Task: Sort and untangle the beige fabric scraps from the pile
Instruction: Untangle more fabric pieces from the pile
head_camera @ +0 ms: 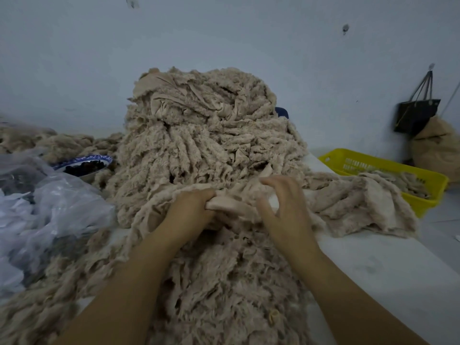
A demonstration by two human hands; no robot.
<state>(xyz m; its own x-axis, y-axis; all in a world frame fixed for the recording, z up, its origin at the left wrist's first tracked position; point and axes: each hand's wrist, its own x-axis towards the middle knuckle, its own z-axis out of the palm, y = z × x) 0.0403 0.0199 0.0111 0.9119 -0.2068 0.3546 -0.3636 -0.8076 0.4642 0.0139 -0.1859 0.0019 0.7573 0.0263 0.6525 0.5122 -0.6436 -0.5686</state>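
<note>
Beige fleecy scrap pile [204, 135] heaped on white table [373, 265], middle toward far edge. Left hand [191, 207] clamped on smooth beige strip [224, 204] at pile's near foot; right hand [283, 202] curled just beside, grip unclear. Advice: anchor with left, draw strip out slowly, tease snags, no yanking.

no legible text, labels, brands, numbers or signs anywhere

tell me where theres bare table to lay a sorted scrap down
Bare white table runs right of the right forearm, below the flattened scraps and near the yellow basket. A narrow strip shows between the big scrap pile and that basket. Left side is crowded: plastic bags, a bowl, loose scraps.
</note>
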